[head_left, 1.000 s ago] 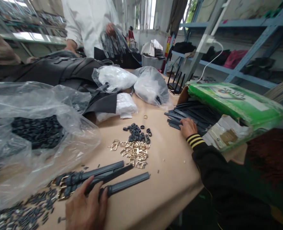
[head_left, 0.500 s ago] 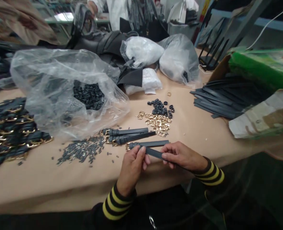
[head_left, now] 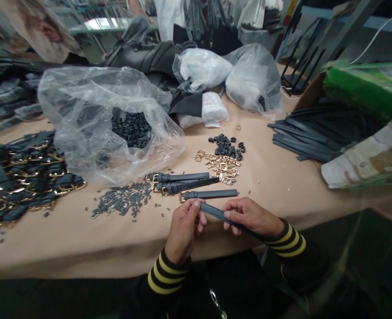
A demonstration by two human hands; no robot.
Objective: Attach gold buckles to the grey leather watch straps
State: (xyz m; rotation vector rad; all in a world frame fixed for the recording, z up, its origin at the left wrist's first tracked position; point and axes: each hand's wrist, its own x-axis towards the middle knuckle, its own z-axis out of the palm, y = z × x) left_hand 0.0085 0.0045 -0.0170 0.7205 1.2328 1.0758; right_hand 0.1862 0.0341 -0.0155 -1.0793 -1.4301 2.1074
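Note:
A dark strap is stretched between my two hands above the table's front edge. My left hand pinches its left end between thumb and fingers. Farther right, my right hand grips the same strap, thumb on top and fingers curled beneath. Just behind the hands lies a single strap with a gold buckle, and behind that a small stack of buckled straps. Small dark pieces are scattered to the left. Gold buckles and black loops are heaped behind the straps.
Buckled straps pile up at the far left. A clear bag of black loops stands behind. White-filled bags are at the back. At right, a green box holds loose dark strips. A person's hand shows at upper left.
The camera view has shifted slightly, so the table items appear farther right. Both hands keep their hold on the strap, now a little apart from the buckled strap behind.

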